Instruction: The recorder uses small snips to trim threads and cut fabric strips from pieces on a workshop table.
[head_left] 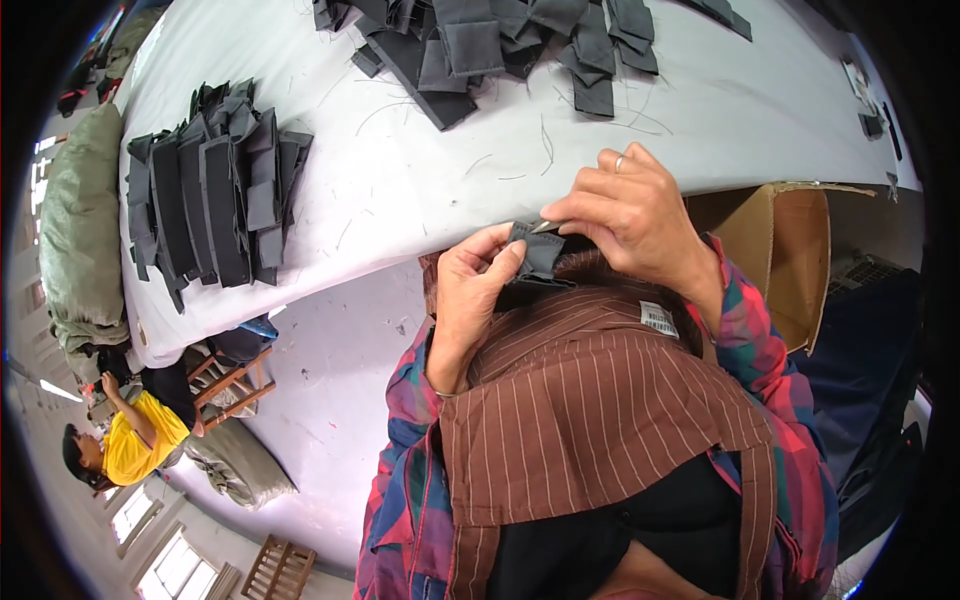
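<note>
At the table's near edge, my left hand (pixel 472 285) pinches a small folded piece of dark grey fabric (pixel 541 252) between thumb and fingers. My right hand (pixel 628 208) is closed on a small pointed metal tool (pixel 546 226), whose tip meets the fabric's upper edge. Most of that tool is hidden in my fingers, so its exact kind does not show. Beyond my hands lies a loose heap of dark fabric pieces (pixel 470 45). Farther left, longer dark strips are laid in a stacked row (pixel 215 190).
Loose threads (pixel 547 145) are scattered over the white table (pixel 400 190). An open cardboard box (pixel 790 250) stands below the edge on my right. To the left are a large pale green sack (pixel 80 220), a wooden chair (pixel 232 385) and a person in yellow (pixel 140 440).
</note>
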